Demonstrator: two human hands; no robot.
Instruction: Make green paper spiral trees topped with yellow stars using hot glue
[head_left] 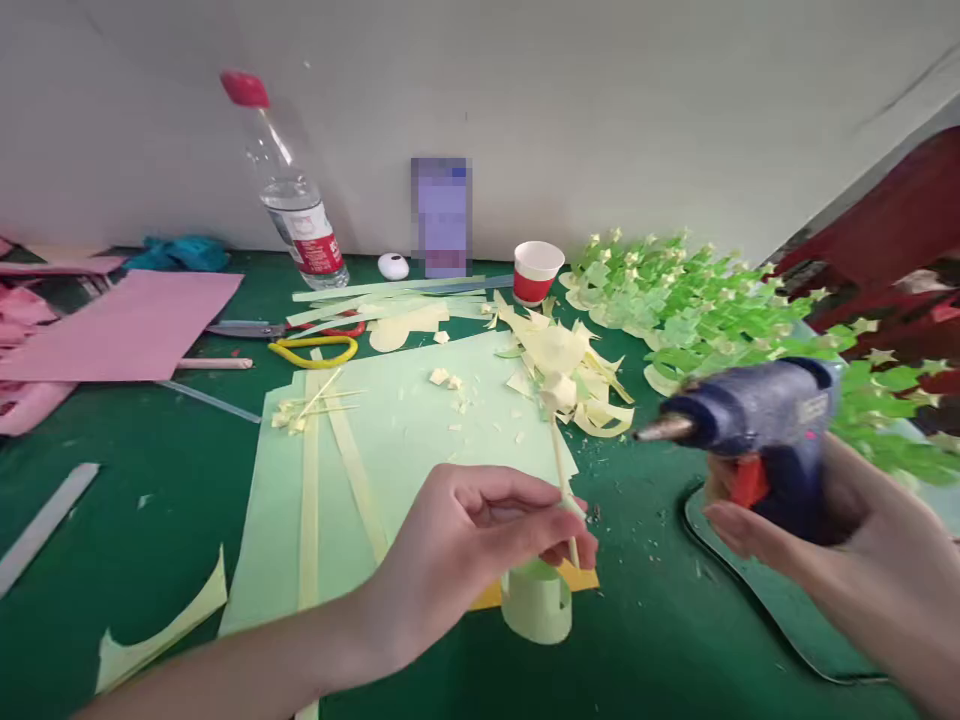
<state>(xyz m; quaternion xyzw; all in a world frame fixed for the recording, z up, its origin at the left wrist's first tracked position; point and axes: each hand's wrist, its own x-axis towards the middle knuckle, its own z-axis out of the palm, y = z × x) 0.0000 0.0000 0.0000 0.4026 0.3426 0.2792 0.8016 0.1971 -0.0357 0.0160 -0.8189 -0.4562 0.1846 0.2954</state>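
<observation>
1. Head view: the left hand's fingers [551, 530] pinch a thin stick [558, 455] low down, its long axis near upright, above the bench [637, 650].
2. Over on the right, the right hand's fingers wrap a glue gun [757, 405], nozzle aimed leftward at the stick but apart from it; a paper ring [536, 610] sits just below the left hand.

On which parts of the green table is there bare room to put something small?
Two patches look free: at front, between the paper ring and black cord; at left, between the white strip and pale green sheets, except one tiny scrap. Crowded: back right, with paper flowers.
</observation>
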